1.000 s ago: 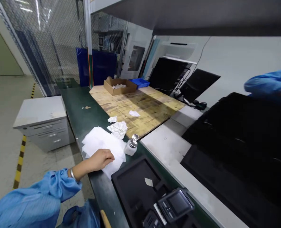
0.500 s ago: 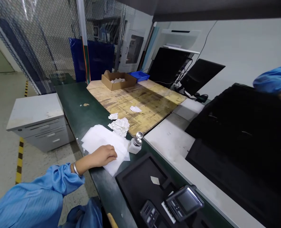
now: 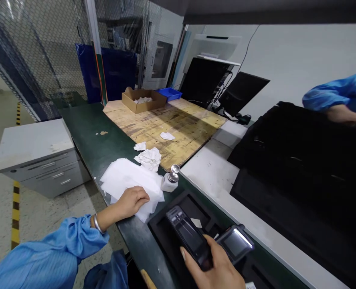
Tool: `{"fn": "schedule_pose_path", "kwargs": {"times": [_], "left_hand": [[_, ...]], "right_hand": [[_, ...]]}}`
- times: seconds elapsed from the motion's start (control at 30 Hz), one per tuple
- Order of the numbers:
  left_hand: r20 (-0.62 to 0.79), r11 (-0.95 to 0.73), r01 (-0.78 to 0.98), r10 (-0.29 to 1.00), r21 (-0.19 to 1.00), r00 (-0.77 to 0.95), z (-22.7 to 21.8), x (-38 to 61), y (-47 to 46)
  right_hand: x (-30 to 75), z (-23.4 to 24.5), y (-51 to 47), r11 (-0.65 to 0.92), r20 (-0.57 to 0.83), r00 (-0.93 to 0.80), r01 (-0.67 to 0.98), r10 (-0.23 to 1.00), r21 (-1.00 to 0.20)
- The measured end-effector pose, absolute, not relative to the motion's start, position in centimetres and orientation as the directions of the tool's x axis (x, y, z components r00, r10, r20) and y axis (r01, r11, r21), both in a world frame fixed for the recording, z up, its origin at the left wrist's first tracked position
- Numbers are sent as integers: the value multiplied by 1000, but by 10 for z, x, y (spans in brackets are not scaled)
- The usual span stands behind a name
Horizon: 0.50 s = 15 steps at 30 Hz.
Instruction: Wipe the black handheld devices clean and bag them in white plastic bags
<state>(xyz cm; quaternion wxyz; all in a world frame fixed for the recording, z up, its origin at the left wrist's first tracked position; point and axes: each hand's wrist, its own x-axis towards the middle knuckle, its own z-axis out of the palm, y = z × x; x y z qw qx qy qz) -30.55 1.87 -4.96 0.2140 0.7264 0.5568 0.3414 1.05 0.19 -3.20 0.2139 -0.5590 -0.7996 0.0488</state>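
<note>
My left hand [image 3: 133, 202] rests over a stack of thin white wipes [image 3: 120, 176], fingers curled and pinched at the top sheet near its right edge. A black handheld device [image 3: 187, 235] with a screen and buttons is in my right hand [image 3: 215, 267], thumb and fingers gripping its lower end, tilted above a black foam tray [image 3: 162, 237]. A second handheld device [image 3: 235, 244] with a lit screen lies in the tray, to the right. Beside the wipes stands a small white pump bottle [image 3: 169, 183], its metal lid flipped up.
Crumpled wipes [image 3: 149, 159] lie behind the stack. On the wooden board [image 3: 193, 126] sit a cardboard box [image 3: 143, 105] and a blue bin [image 3: 169, 94]. At right, another person's blue sleeve [image 3: 328, 96] is above black cloth [image 3: 289, 148]. A grey drawer cabinet [image 3: 36, 148] stands left.
My right hand has come into view from below, and the handheld device is now lifted and turned in it. My left hand stays on the wipes. The co-worker's arm shows more.
</note>
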Motion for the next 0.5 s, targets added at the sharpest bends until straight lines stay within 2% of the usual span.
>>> {"fn": "schedule_pose_path", "kwargs": {"times": [0.17, 0.3, 0.4, 0.5], "left_hand": [[353, -350, 636, 927, 688, 128, -45, -295, 9], [392, -410, 620, 903, 669, 174, -38, -290, 2], [408, -444, 608, 889, 658, 208, -32, -288, -1], [438, -487, 601, 866, 634, 240, -28, -284, -2]], "right_hand": [[-31, -26, 15, 459, 260, -410, 872, 874, -169], [-42, -23, 16, 541, 213, -502, 814, 838, -209], [-40, -22, 19, 536, 238, -489, 819, 839, -206], [-36, -23, 20, 631, 247, -584, 744, 773, -219]]}}
